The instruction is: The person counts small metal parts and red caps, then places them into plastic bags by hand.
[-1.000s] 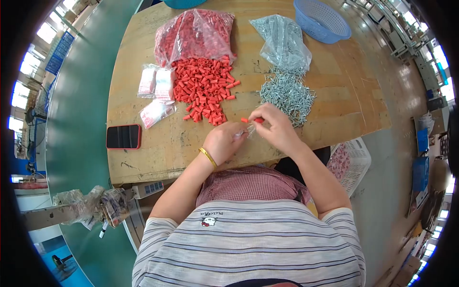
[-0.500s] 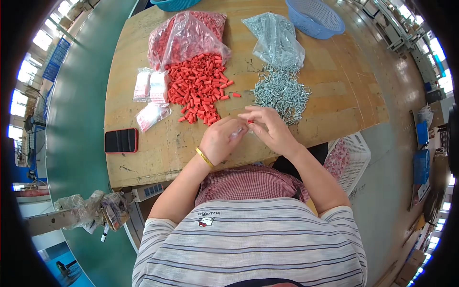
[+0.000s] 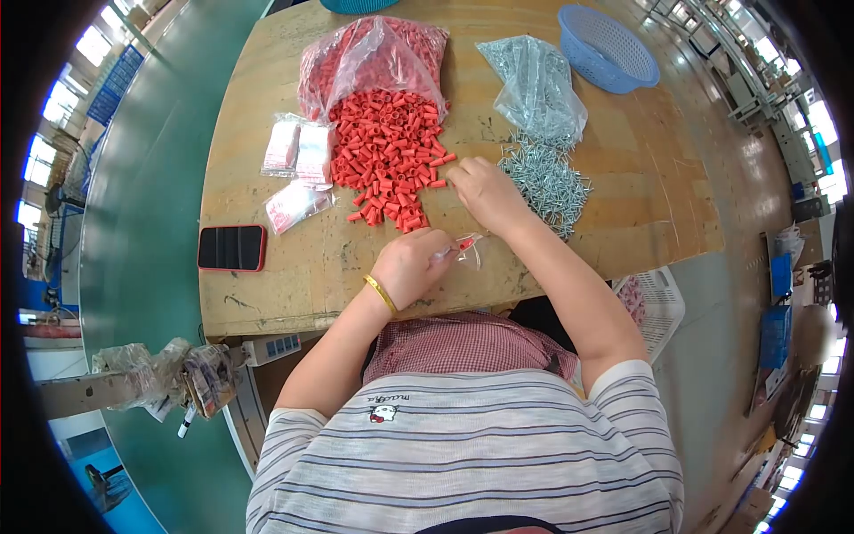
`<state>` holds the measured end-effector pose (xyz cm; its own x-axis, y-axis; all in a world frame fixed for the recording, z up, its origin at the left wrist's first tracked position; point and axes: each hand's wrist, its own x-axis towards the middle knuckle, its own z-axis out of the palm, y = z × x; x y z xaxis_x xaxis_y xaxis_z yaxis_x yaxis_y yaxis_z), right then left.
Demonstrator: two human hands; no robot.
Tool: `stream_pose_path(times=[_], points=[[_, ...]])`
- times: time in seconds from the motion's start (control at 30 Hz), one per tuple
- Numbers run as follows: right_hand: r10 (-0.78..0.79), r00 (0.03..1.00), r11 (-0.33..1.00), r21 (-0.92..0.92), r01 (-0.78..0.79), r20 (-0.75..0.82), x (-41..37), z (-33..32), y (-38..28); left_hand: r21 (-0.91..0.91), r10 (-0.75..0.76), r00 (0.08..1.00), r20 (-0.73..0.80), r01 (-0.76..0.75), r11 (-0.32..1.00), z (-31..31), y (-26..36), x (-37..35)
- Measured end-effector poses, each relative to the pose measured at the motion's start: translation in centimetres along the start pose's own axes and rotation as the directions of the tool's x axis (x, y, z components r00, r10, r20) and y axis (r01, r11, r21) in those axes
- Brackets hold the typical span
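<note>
Starting at the left edge of the desk (image 3: 267,294), we have a phone (image 3: 230,247) in a red case lying flat, screen dark. Just right of it and further back sit a few filled packets (image 3: 298,151), with one more lying loose nearer the front.

Next we come to the heap of red plastic plugs (image 3: 387,160), spilling out of the big clear bag (image 3: 374,58) at the back of the desk.

Below that heap we find the left hand (image 3: 411,267), gold bangle (image 3: 385,292) on the wrist. It is clenched, fingertips pinching the mouth of a small clear bag (image 3: 469,251). That bag hangs just off the fingers near the front edge of the desk, and we can make out a bit of red at its top.

Up and to the right is the right hand (image 3: 485,191), palm down, with its fingers curled onto the desk at the right fringe of the red heap. We cannot tell whether it has a plug pinched or is simply resting there.

Just beside its knuckles lie the screws (image 3: 544,182), a silver scatter below the second clear bag (image 3: 536,84). A blue basket (image 3: 608,49) sits at the far right corner, and a white crate (image 3: 658,307) is below the desk edge.
</note>
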<state>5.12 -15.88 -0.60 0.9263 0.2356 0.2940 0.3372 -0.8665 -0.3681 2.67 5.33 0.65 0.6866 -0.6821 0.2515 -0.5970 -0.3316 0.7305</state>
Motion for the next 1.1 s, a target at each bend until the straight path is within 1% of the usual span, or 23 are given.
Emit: stream_pose_path(times=[0.07, 0.1, 0.13, 0.17, 0.27, 0.3, 0.33, 0.4, 0.43, 0.5, 0.53, 0.57, 0.63, 0.73, 0.83, 0.93, 1.03, 1.1], points=[[0.035, 0.999, 0.991, 0.133, -0.034, -0.010, -0.3, -0.3, -0.5, -0.011, -0.020, 1.000, -0.012, 0.020, 1.000, -0.2, 0.0, -0.1], [0.112, 0.994, 0.943, 0.312, -0.112, 0.020, -0.8, -2.1, -1.9, -0.010, -0.035, 0.999, -0.014, 0.035, 0.999, -0.3, 0.0, -0.1], [0.183, 0.981, 0.858, 0.477, -0.192, 0.065, -1.5, -3.4, -3.0, -0.010, -0.049, 0.999, -0.014, 0.049, 0.999, -0.2, -0.1, -0.1], [0.217, 0.974, 0.784, 0.582, -0.216, 0.068, -2.5, -4.0, -3.5, -0.024, -0.041, 0.999, -0.020, 0.040, 0.999, -0.2, -0.1, -0.1], [0.153, 0.988, 0.843, 0.521, -0.133, 0.005, -5.5, -4.6, -4.1, -0.050, -0.015, 0.999, -0.033, 0.013, 0.999, 0.2, 0.2, 0.4], [0.069, 0.996, 0.900, 0.435, -0.041, -0.048, -6.1, -4.4, -3.7, -0.048, -0.010, 0.999, -0.038, 0.008, 0.999, 0.3, 0.5, 0.6], [-0.006, 0.996, 0.928, 0.371, 0.041, -0.094, -6.4, -4.4, -3.5, -0.046, -0.005, 0.999, -0.042, 0.003, 0.999, 0.5, 0.8, 0.8], [-0.162, 0.972, 0.953, 0.227, 0.198, -0.170, -7.1, -4.6, -3.0, -0.025, 0.038, 0.999, -0.012, -0.039, 0.999, 0.7, 1.0, 1.0], [-0.066, 0.977, 0.952, 0.279, 0.122, -0.203, -7.5, -4.8, -2.5, -0.015, 0.060, 0.998, 0.004, -0.060, 0.998, 0.9, 1.1, 1.1], [0.128, 0.959, 0.922, 0.387, -0.022, -0.252, -8.1, -5.4, -0.9, -0.064, 0.068, 0.997, 0.041, -0.065, 0.996, 1.1, 1.3, 1.1], [0.171, 0.963, 0.935, 0.343, -0.093, -0.207, -8.4, -6.2, -0.3, -0.089, 0.071, 0.996, 0.057, -0.065, 0.994, 1.2, 1.4, 1.1], [0.215, 0.963, 0.942, 0.296, -0.159, -0.165, -8.4, -7.2, 0.3, -0.040, 0.065, 0.996, 0.067, -0.062, 0.997, 1.4, 1.4, 1.0], [0.166, 0.978, 0.977, 0.154, -0.146, -0.127, -8.6, -7.1, 1.0, 0.063, 0.054, 0.995, 0.080, -0.060, 0.996, 1.5, 1.3, 0.9], [0.083, 0.995, 0.996, -0.031, -0.085, -0.062, -8.3, -6.2, 0.7, -0.020, 0.049, 0.994, 0.096, -0.047, 0.999, 1.6, 1.5, 1.0], [0.005, 1.000, 0.986, -0.164, -0.004, 0.003, -7.3, -5.0, 0.6, -0.030, 0.041, 0.995, 0.087, -0.039, 0.999, 1.7, 1.3, 0.7], [-0.037, 0.997, 0.948, -0.315, 0.056, 0.066, -6.2, -3.8, 0.8, -0.056, 0.036, 0.995, 0.095, -0.030, 0.998, 1.4, 1.6, 0.5], [-0.090, 0.984, 0.849, -0.505, 0.156, 0.152, -5.3, -3.4, -0.2, -0.045, 0.026, 0.995, 0.096, -0.022, 0.999, 1.3, 1.5, 0.3], [-0.018, 0.967, 0.781, -0.601, 0.172, 0.253, -4.6, -3.0, -1.0, -0.039, 0.018, 0.994, 0.103, -0.014, 0.999, 1.3, 1.6, 0.4]])
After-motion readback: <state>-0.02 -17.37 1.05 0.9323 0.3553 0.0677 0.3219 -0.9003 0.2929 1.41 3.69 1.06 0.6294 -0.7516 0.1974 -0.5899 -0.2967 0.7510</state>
